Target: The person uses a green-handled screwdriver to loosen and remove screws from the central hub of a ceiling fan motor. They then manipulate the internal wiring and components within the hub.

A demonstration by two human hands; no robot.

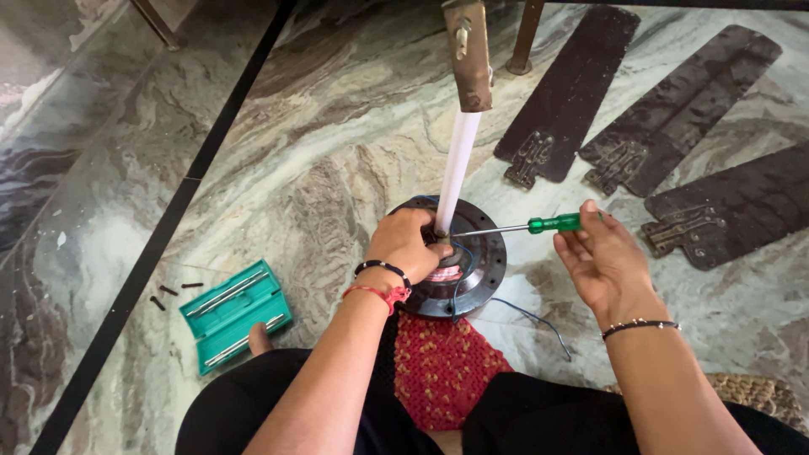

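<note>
Dark round fan motor [472, 270], white rod [456, 168] upright, green screwdriver [539, 225] at its hub

motor [472, 261] on floor, centre | tool case [234, 313] left | blades [674, 109] behind right

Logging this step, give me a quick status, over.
Left hand grips fan motor hub. Right hand holds green screwdriver, tip at hub. Nothing blocking.
</note>
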